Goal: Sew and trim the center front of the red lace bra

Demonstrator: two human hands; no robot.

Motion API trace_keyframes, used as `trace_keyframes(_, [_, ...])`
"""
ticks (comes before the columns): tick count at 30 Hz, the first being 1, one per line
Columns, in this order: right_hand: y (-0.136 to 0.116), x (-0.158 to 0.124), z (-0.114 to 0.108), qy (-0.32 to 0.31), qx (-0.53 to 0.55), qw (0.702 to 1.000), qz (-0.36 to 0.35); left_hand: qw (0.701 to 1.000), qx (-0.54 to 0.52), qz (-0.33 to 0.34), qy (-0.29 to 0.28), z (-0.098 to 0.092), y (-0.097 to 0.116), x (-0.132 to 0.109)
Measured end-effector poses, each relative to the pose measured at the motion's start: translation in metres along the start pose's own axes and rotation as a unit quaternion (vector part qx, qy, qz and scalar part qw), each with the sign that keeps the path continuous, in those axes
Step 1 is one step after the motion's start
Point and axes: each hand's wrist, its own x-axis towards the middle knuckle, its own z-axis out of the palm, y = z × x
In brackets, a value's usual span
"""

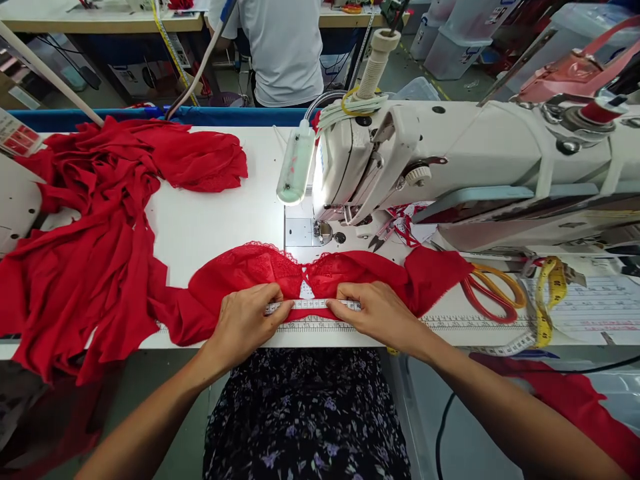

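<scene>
A red lace-edged garment piece (360,267) lies across the front of the white sewing table, below the machine's needle area. A short white measuring tape (310,305) runs along its lower band, under a small triangular gap at the centre. My left hand (250,317) pinches the tape's left part against the red fabric, thumb and fingers together. On the other side my right hand (377,313) pinches the tape's right part the same way. A ruler strip (315,325) runs along the table edge just below both hands.
The sewing machine (450,147) and its lamp (296,163) stand behind the hands. Red fabric (120,193) is heaped at left. Scissors (493,293), snips (383,235), a yellow tape (547,300) and papers (595,303) lie at right. A person (285,50) sits beyond.
</scene>
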Motion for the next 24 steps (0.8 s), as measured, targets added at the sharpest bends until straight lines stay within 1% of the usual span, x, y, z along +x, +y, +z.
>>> trace_keyframes(4, [0.000, 0.002, 0.002, 0.000, 0.008, 1.000, -0.003, 1.000, 0.004, -0.001, -0.004, 0.002, -0.001, 0.001])
trace_keyframes(7, [0.001, -0.001, -0.002, -0.007, 0.035, 0.999, -0.019, 1.000, -0.008, 0.011, -0.008, -0.002, -0.004, 0.000])
trace_keyframes(9, [0.005, -0.009, -0.010, -0.011, 0.062, 0.997, -0.041, 0.998, -0.025, 0.052, -0.020, -0.009, -0.006, -0.004])
trace_keyframes(11, [0.010, -0.021, -0.021, -0.039, 0.069, 0.995, -0.063, 0.992, -0.037, 0.119, -0.023, -0.018, -0.005, -0.012])
trace_keyframes(12, [0.012, -0.028, -0.027, -0.063, 0.064, 0.993, -0.076, 0.987, -0.034, 0.159, -0.005, -0.022, -0.003, -0.018])
trace_keyframes(13, [0.013, -0.035, -0.032, -0.088, 0.060, 0.990, -0.088, 0.978, -0.022, 0.206, 0.028, -0.024, 0.000, -0.023])
trace_keyframes(14, [0.012, -0.041, -0.035, -0.110, 0.061, 0.987, -0.098, 0.964, -0.007, 0.256, 0.074, -0.025, 0.004, -0.029])
trace_keyframes(15, [0.009, -0.047, -0.036, -0.124, 0.073, 0.984, -0.105, 0.943, 0.011, 0.309, 0.123, -0.025, 0.009, -0.034])
trace_keyframes(17, [-0.001, -0.053, -0.030, -0.154, 0.133, 0.972, -0.118, 0.886, 0.049, 0.416, 0.201, -0.019, 0.018, -0.043])
trace_keyframes(18, [-0.006, -0.053, -0.024, -0.184, 0.183, 0.957, -0.125, 0.856, 0.073, 0.458, 0.229, -0.015, 0.021, -0.046])
trace_keyframes(19, [-0.012, -0.053, -0.017, -0.228, 0.243, 0.934, -0.130, 0.831, 0.098, 0.487, 0.252, -0.010, 0.023, -0.048])
trace_keyframes(20, [-0.016, -0.051, -0.011, -0.269, 0.306, 0.905, -0.124, 0.810, 0.114, 0.505, 0.275, -0.006, 0.023, -0.049])
trace_keyframes(21, [-0.019, -0.049, -0.005, -0.292, 0.361, 0.879, -0.105, 0.799, 0.118, 0.512, 0.294, -0.002, 0.021, -0.049])
trace_keyframes(22, [-0.021, -0.047, -0.003, -0.291, 0.399, 0.865, -0.085, 0.798, 0.107, 0.507, 0.308, 0.002, 0.019, -0.048])
trace_keyframes(23, [-0.021, -0.045, -0.004, -0.273, 0.416, 0.864, -0.076, 0.805, 0.097, 0.492, 0.316, 0.005, 0.016, -0.047])
trace_keyframes(24, [-0.020, -0.044, -0.008, -0.238, 0.417, 0.875, -0.070, 0.822, 0.079, 0.466, 0.318, 0.007, 0.012, -0.045])
